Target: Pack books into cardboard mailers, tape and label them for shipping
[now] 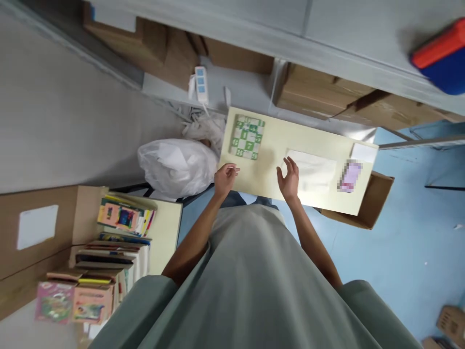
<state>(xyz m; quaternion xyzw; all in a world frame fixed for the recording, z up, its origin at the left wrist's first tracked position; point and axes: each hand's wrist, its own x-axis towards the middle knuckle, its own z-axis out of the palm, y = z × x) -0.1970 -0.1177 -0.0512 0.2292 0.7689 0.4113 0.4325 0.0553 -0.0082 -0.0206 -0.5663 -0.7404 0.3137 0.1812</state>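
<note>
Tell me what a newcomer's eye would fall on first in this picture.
Probably the green-and-white numbered item at the left end of the pale yellow table, just beyond the left hand. Next, the right hand, its fingers apart, at the left edge of a white sheet. Off the table, a bulging white plastic bag to its left and a red-and-blue object at the picture's top right also stand out.

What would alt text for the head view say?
The left hand, curled, is nearest a green-and-white numbered item on a pale tabletop; the right hand, open, is nearest a white sheet. A white bag sits to the left.
</note>
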